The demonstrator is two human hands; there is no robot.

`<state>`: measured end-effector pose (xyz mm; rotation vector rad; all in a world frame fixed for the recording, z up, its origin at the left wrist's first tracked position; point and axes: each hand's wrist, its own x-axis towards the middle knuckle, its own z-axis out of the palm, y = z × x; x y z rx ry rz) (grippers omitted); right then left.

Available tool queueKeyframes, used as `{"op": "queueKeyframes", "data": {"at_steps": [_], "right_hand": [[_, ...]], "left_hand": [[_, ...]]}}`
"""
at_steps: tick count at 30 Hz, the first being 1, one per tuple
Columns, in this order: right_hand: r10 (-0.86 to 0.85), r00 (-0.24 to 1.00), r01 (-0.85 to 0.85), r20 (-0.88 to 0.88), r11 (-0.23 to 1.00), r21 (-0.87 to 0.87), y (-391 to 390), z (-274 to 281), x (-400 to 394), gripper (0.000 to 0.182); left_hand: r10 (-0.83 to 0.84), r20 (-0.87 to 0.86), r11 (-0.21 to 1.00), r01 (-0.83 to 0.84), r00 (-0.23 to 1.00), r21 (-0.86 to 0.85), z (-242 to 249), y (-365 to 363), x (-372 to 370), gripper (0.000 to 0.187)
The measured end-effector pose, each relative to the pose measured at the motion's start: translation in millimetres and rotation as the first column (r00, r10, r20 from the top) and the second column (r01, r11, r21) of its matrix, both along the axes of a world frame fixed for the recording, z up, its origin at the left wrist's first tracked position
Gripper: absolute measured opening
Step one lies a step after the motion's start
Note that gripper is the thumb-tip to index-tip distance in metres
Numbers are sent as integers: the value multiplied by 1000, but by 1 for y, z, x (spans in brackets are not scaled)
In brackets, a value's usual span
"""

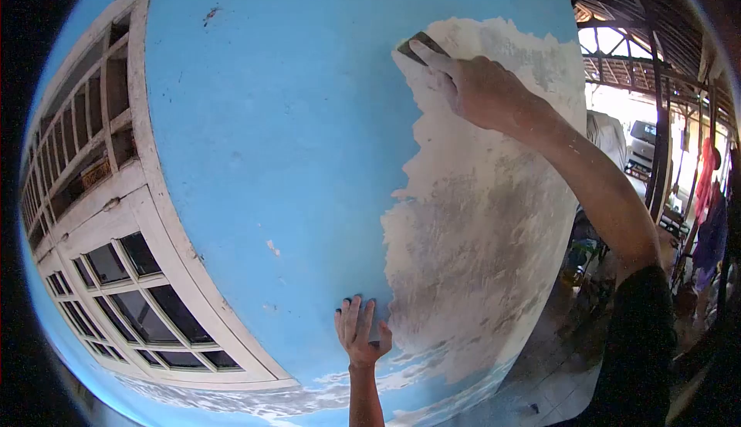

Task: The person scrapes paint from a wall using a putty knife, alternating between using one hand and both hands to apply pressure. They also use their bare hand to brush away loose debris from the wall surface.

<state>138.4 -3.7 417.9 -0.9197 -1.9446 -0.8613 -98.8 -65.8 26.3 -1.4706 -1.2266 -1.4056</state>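
Observation:
My right hand (488,91) grips a dark, flat scraper (417,46), its index finger stretched along the blade. The blade lies against the wall at the upper left edge of a bare patch (478,219), where pale grey and whitish plaster shows with a ragged border. Lower down, my left hand (361,334) rests on the blue painted wall (285,134) with its fingers spread, just left of the bare patch. The palm side faces the wall and is hidden.
A white-framed window (166,273) with dark panes stands at the left, below a slatted vent (85,118). Small chips (273,248) mark the paint. Past the wall's right edge are a roofed area with dark posts (660,118), hanging cloths (706,226) and a tiled floor (556,388).

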Motion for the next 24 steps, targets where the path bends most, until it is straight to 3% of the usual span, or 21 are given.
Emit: {"op": "queueKeyframes", "data": {"at_steps": [3,7,9,12,14,17,19,21,23,24], "right_hand": [[82,996,-80,25,994,-81,-2,-32,12,46],[96,995,-95,-6,980,-172,-15,-22,6,46],[109,994,-112,-25,980,-164,-15,-16,1,47],[57,998,-54,5,976,-212,-4,-58,22,48],[82,996,-76,29,985,-152,3,-60,26,48],[120,993,-118,12,984,-137,3,-36,18,48],[128,992,-127,-2,975,-182,1,-36,18,48],[275,955,-294,-114,930,-219,3,-51,23,47],[435,855,-512,-283,799,-317,7,-96,46,46],[410,893,-444,-185,868,-223,24,-132,64,48]], "left_hand": [[-39,-5,999,39,999,-16,2,-3,-6,39],[-69,48,995,72,996,-65,2,-3,4,38],[-59,65,996,63,996,-60,7,-7,9,35],[-106,98,987,116,990,-108,5,-22,6,34],[-188,199,971,212,962,-107,0,-30,2,35],[-73,125,992,85,989,-93,12,-27,26,36],[-94,114,991,103,989,-82,27,-20,50,38],[-107,136,993,112,985,-33,49,-8,73,41],[-203,0,975,203,979,-91,75,-4,86,47],[-198,16,976,199,980,-84,89,-2,88,47]]}}
